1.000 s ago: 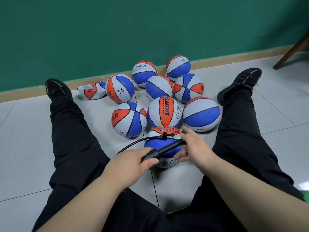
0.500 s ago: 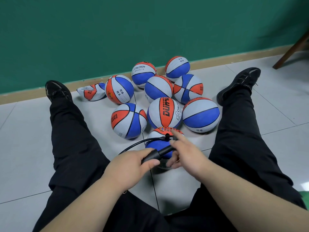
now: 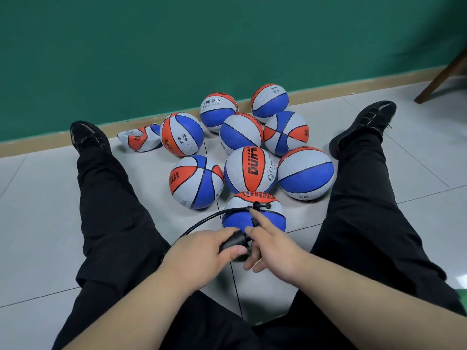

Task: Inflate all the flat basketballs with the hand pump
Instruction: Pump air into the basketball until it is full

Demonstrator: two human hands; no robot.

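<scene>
Gripping the barrel of the hand pump (image 3: pixel 231 245) in my curled left hand (image 3: pixel 199 251), I had my right hand (image 3: pixel 275 251) closed round its handle end, index finger straight, and the hose (image 3: pixel 222 211) looped up to the valve on top of the basketball (image 3: pixel 237 221). That ball sat on pale grey floor tiles (image 3: pixel 38 223) between my legs (image 3: pixel 113 210), eight round balls (image 3: pixel 246 170) clustered behind it. One crumpled flat basketball (image 3: pixel 140 140) lay left of them by the wooden skirting (image 3: pixel 38 145) under a green wall (image 3: pixel 227 46).

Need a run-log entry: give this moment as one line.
left hand, right hand: grip pump; hose: in nearest ball; flat ball: by wall
</scene>
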